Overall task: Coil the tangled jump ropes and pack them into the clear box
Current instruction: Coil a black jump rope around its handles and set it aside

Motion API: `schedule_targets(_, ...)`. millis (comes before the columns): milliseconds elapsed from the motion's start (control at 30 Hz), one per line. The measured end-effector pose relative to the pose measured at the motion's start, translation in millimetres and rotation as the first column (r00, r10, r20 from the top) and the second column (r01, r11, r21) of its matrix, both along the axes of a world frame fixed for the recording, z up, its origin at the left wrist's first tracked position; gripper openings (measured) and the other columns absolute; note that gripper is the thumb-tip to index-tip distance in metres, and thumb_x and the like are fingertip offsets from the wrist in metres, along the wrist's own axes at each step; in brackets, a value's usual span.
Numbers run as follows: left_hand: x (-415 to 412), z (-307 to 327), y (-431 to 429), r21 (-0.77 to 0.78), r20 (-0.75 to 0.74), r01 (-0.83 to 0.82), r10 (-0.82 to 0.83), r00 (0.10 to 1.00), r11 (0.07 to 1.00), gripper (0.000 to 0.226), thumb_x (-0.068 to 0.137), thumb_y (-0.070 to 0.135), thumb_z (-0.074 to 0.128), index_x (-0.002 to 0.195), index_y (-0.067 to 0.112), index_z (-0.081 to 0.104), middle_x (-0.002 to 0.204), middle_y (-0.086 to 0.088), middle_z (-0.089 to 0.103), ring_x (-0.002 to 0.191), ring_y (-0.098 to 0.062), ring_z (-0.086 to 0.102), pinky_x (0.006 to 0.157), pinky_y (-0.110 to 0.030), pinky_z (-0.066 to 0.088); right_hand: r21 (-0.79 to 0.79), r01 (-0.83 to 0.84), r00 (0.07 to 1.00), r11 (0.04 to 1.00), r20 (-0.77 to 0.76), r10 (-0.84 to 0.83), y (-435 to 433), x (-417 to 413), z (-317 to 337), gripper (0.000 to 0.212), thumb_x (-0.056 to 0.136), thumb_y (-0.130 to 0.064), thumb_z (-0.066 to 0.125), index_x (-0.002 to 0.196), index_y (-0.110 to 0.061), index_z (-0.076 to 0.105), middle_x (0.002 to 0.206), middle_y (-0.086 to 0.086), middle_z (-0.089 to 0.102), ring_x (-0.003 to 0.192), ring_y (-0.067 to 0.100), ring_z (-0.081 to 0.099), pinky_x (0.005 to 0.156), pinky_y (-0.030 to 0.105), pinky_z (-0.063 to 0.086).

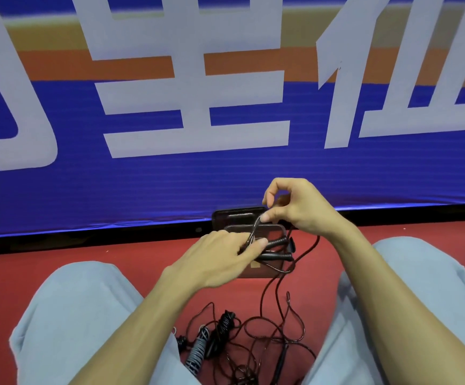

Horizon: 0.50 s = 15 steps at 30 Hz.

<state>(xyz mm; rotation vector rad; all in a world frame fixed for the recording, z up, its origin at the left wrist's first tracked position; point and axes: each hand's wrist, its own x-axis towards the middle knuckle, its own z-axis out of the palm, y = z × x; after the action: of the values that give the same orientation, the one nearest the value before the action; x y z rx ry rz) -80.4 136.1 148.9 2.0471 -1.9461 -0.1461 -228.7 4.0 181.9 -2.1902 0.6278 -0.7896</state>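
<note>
A red floor (114, 254) meets a black strip (86, 240) under a big blue banner (170, 184) with white characters and an orange band (45, 65)

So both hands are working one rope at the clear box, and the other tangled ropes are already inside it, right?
No. The head view shows the other tangled ropes lying loose on the red floor, not inside the clear box. The rest is right.

The thin black cord jump ropes (261, 304) had ribbed black handles (278, 241); one near handle (196, 354) was striped grey and black. The floor (114, 254) was red, the trousers (81, 315) pale blue, and the far banner (142, 184) blue with white characters and orange bands.
</note>
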Motion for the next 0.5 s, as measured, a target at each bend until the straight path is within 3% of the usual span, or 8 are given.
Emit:
schedule_targets(167, 7.7, 1.6, -4.1, -0.168, -0.256, 0.014, -0.057, 0.965, 0.986, 0.032, 0.103, 0.038, 0.031, 0.08, 0.019, 0.044, 0.065, -0.007, 0.052, 0.065, -0.029, 0.05, 0.067, -0.048, 0.046, 0.157, -0.014, 0.992, 0.988, 0.123, -0.006, 0.7, -6.8, 6.5, 0.02, 0.078, -0.018, 0.08, 0.08, -0.008, 0.063, 0.067, 0.002, 0.064, 0.057, 0.013, 0.057, 0.059, 0.028, 0.049)
schedule_targets(200, 6.8, 3.5, -4.1, -0.205, -0.325, 0.006, -0.074, 0.943, 0.979, 0.029, 0.103, 0.037, 0.029, 0.085, 0.022, 0.046, 0.066, -0.01, 0.052, 0.063, -0.029, 0.049, 0.066, -0.047, 0.048, 0.231, -0.032, 0.983, 0.973, 0.185, -0.012, 1.0, -7.5, 7.9, 0.017, 0.083, -0.019, 0.075, 0.08, -0.008, 0.063, 0.068, 0.002, 0.062, 0.056, 0.013, 0.056, 0.056, 0.025, 0.048)
schedule_targets(267, 2.4, 8.1, -3.9, -0.268, -0.478, -0.028, -0.107, 0.872, 0.963, 0.022, 0.106, 0.029, 0.029, 0.106, 0.027, 0.051, 0.063, -0.012, 0.047, 0.057, -0.023, 0.044, 0.057, -0.024, 0.047, 0.386, -0.095, 0.965, 0.917, 0.264, -0.011, 0.8, -8.0, 9.4, 0.014, 0.091, -0.018, 0.065, 0.084, -0.007, 0.063, 0.069, 0.001, 0.061, 0.055, 0.01, 0.054, 0.054, 0.021, 0.048)
schedule_targets(333, -0.1, 11.8, -6.2, -0.295, -0.596, -0.103, -0.099, 0.797, 0.95, 0.026, 0.106, 0.019, 0.028, 0.12, 0.027, 0.049, 0.06, -0.007, 0.044, 0.05, -0.015, 0.039, 0.049, -0.011, 0.037, 0.45, -0.132, 0.975, 0.883, 0.219, 0.034, 2.4, -7.2, 9.0, 0.014, 0.097, -0.016, 0.057, 0.091, -0.005, 0.064, 0.071, 0.002, 0.062, 0.056, 0.01, 0.055, 0.054, 0.021, 0.048)
schedule_targets(433, 4.3, 17.5, -10.9, -0.308, -0.739, -0.257, -0.06, 0.671, 0.916, 0.029, 0.105, 0.016, 0.023, 0.115, 0.02, 0.051, 0.052, -0.002, 0.046, 0.036, -0.01, 0.031, 0.039, -0.02, 0.027, 0.448, -0.167, 0.986, 0.878, 0.074, 0.15, 6.7, -1.1, 3.8, 0.023, 0.099, -0.017, 0.051, 0.102, 0.003, 0.062, 0.081, 0.012, 0.067, 0.064, 0.018, 0.059, 0.056, 0.024, 0.045)
schedule_targets(500, 11.0, 20.7, -13.9, -0.282, -0.835, -0.386, -0.027, 0.549, 0.878, 0.028, 0.104, 0.017, 0.022, 0.106, 0.015, 0.05, 0.052, -0.006, 0.046, 0.033, -0.011, 0.027, 0.038, -0.019, 0.021, 0.419, -0.185, 0.969, 0.889, -0.071, 0.236, 10.3, 1.9, 2.0, 0.032, 0.1, -0.026, 0.049, 0.105, 0.003, 0.062, 0.081, 0.01, 0.069, 0.07, 0.021, 0.06, 0.063, 0.029, 0.044)
